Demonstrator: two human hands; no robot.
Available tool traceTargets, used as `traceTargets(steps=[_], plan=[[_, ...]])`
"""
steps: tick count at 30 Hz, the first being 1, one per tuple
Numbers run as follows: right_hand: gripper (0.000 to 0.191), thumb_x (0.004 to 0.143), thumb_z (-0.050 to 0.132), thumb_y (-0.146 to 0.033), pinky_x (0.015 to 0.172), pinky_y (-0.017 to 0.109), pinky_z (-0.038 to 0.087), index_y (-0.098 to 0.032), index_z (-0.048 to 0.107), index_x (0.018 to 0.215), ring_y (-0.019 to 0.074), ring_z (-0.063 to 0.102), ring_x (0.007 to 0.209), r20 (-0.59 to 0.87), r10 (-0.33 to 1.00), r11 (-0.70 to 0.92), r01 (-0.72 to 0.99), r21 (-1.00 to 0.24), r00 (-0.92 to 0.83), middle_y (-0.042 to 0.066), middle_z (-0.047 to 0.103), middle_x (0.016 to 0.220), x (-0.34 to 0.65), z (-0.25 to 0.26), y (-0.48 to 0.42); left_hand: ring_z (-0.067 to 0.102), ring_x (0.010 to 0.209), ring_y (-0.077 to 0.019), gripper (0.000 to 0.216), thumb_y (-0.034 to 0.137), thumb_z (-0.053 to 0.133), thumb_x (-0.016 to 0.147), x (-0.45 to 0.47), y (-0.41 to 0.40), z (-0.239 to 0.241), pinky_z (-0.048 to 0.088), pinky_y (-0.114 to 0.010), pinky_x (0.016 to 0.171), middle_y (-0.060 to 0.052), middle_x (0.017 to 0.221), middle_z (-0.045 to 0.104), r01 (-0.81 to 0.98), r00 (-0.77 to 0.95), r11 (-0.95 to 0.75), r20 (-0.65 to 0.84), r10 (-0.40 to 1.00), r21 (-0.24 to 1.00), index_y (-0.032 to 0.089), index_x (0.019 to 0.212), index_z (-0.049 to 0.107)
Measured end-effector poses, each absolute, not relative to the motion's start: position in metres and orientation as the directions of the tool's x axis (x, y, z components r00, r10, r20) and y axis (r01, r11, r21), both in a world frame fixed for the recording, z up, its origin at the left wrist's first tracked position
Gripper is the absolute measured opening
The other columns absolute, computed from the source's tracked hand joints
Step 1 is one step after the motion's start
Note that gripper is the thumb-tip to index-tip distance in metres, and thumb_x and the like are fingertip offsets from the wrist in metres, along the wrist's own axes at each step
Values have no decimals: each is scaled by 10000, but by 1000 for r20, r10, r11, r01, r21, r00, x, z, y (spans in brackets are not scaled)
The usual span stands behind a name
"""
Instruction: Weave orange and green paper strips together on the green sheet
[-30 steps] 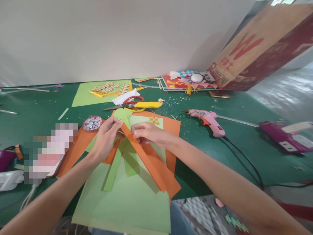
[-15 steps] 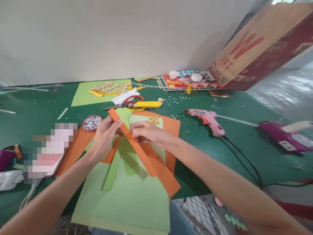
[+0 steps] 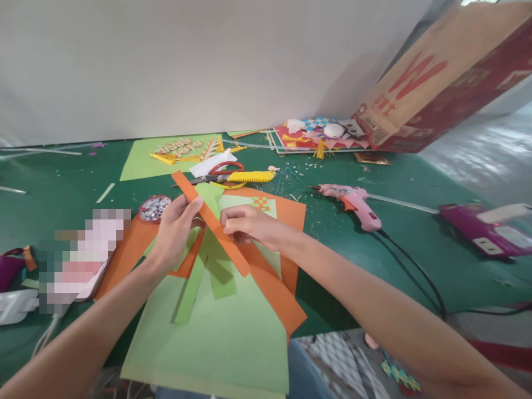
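An orange paper strip (image 3: 216, 226) runs slanting between my two hands, above the loose paper. My left hand (image 3: 179, 224) pinches its upper part, thumb on top. Fingers curled, my right hand (image 3: 245, 224) grips the strip's right edge near the middle. Under the hands lie green paper strips (image 3: 192, 293) and a wider orange strip (image 3: 286, 310). Beneath these is a large light green sheet (image 3: 208, 343) reaching over the table's front edge, with orange sheets (image 3: 294, 221) below. A small woven orange-and-green piece (image 3: 261, 203) lies just beyond my right hand.
Behind the hands lie scissors (image 3: 226, 168) and a yellow-handled cutter (image 3: 251, 177). A pink glue gun (image 3: 353, 202) with its cord is at right, near a purple power strip (image 3: 486, 230). A round case of small beads (image 3: 154, 209) and a blurred phone (image 3: 89, 260) lie left. A paper bag (image 3: 449, 83) stands back right.
The orange strip in my hands has slid up and to the left, so its lower end is now closer to my right hand. My right hand has barely moved.
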State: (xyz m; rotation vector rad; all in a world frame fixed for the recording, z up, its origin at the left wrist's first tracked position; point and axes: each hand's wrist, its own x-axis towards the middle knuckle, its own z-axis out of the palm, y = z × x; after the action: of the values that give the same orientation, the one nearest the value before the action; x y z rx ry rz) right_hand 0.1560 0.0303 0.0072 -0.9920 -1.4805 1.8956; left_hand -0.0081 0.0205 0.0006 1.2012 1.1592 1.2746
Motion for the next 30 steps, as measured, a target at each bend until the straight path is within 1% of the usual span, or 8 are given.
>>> traceTargets(steps=[3,5,8,12,17,21,27,30], plan=[[104,606,516,-199,412,192,195,-177,436,544,44,402,430,-221,808,-259,8,-966,-547,-71,415,488,156,4,33,549,593,-123,231,372,622,781,-6,17,1,464,-231,534,9,665,562,-5,112,-16,17,994,1000,163,701,568],[99,614,517,-200,410,191,199,-179,441,555,46,409,428,-222,817,-257,8,-966,-532,-71,419,489,157,2,35,548,582,-121,234,361,636,770,-5,17,1,464,-233,538,9,651,560,23,141,-13,10,990,1000,158,679,562],[103,624,519,-194,407,190,207,-181,441,558,50,410,432,-226,806,-251,30,-968,-548,-70,419,476,157,3,35,545,580,-116,213,345,638,759,-6,18,1,464,-234,552,15,654,560,3,53,-37,37,998,999,162,678,563],[110,622,506,-185,410,188,219,-177,438,536,48,404,422,-228,780,-235,66,-970,-583,-66,433,458,157,6,32,523,550,-105,213,316,643,743,-8,23,2,433,-219,510,19,628,558,-44,-60,-61,58,996,997,168,635,532],[118,624,521,-173,414,190,230,-176,436,542,61,484,437,-226,765,-242,56,-969,-603,-64,454,472,158,7,31,506,503,-93,215,299,637,730,-11,27,2,408,-214,483,27,589,547,-51,-137,-78,70,988,996,178,619,498],[102,629,520,-172,411,193,221,-175,448,557,67,492,440,-238,753,-247,72,-966,-614,-49,494,468,159,5,33,494,488,-79,231,291,628,731,-13,28,3,398,-206,470,36,586,519,-71,-202,-103,87,975,992,180,601,472],[93,638,527,-164,437,205,251,-174,466,568,72,481,451,-227,723,-215,99,-971,-653,-39,517,480,162,7,33,478,488,-74,230,223,612,758,-18,33,8,389,-203,461,36,588,500,-203,-333,-96,24,943,974,182,589,462],[110,673,507,-165,450,220,263,-183,461,575,84,470,461,-198,780,-136,148,-980,-594,-31,515,481,165,9,36,473,480,-79,248,206,584,788,-20,34,10,390,-212,464,31,578,499,-252,-396,-101,-7,918,963,192,577,453]])
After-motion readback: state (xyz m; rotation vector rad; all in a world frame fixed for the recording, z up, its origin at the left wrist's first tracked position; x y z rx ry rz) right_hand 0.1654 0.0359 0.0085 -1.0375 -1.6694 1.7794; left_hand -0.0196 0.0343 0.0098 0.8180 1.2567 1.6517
